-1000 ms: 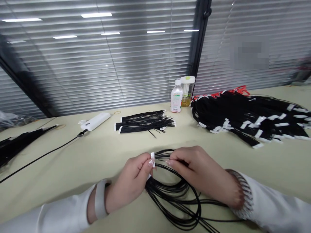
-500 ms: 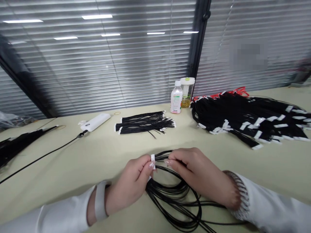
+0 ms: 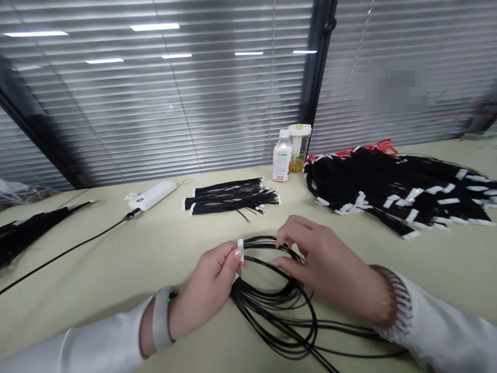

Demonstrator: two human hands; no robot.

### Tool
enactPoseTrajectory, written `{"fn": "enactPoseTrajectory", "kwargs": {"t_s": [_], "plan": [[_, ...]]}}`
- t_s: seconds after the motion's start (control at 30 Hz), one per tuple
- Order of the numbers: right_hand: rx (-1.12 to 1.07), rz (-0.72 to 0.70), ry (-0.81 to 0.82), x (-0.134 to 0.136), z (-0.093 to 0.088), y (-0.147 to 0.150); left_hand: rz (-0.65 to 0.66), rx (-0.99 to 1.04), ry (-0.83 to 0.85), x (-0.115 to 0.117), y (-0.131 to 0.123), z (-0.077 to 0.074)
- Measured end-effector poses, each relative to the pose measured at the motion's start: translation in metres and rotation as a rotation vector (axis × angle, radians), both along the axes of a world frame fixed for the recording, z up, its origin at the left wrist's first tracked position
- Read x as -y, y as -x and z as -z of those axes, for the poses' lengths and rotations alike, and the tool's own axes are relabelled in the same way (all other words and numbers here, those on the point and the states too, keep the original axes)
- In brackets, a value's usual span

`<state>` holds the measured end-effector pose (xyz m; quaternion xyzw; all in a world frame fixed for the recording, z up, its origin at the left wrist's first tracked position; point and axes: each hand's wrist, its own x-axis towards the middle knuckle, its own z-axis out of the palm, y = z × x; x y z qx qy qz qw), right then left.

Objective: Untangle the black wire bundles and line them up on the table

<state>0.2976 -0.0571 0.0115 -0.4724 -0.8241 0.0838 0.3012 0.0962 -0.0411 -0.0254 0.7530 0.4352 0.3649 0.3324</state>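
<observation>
My left hand [image 3: 212, 277] is closed, pinching the white-banded end of a bundle of thin black cables [image 3: 267, 300]. A white band [image 3: 240, 249] shows just beyond its thumb and finger. My right hand [image 3: 318, 264] curls loosely round the upper strands, its thumb a little apart from the bent fingers. Below and between both hands the cables hang in wide loops, with some strands running right under my right forearm. Part of the bundle is hidden behind the right hand.
Short black cable bundles [image 3: 233, 198] with white ends lie ahead. A large black cable pile [image 3: 388, 181] fills the right side. A bottle [image 3: 281, 158] and a lidded cup [image 3: 300, 150] stand by the blinds. Left are a white power bank [image 3: 157, 196] and more dark cables [image 3: 34, 230].
My right hand has moved right and slightly up along the strands, its thumb and fingers spreading from a tight pinch. My left hand has shifted slightly left and up with the banded end.
</observation>
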Motion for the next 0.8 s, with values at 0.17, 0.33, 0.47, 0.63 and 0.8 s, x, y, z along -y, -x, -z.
{"fn": "enactPoseTrajectory", "kwargs": {"t_s": [0.17, 0.33, 0.47, 0.63, 0.8], "plan": [[0.090, -0.037, 0.060, 0.008, -0.005, -0.001, -0.119, 0.101, 0.053, -0.004, 0.000, 0.001], [0.221, -0.130, 0.336, 0.015, -0.004, 0.002, -0.152, 0.155, -0.014, -0.004, 0.004, 0.006], [0.242, -0.175, 0.331, 0.013, 0.003, 0.005, -0.157, 0.154, -0.021, -0.005, 0.004, 0.008], [0.062, -0.207, 0.271, 0.009, 0.013, 0.011, -0.169, 0.158, -0.049, -0.004, 0.003, 0.006], [0.098, -0.330, 0.158, 0.003, 0.020, 0.011, -0.164, 0.184, -0.053, -0.003, 0.002, 0.006]]}}
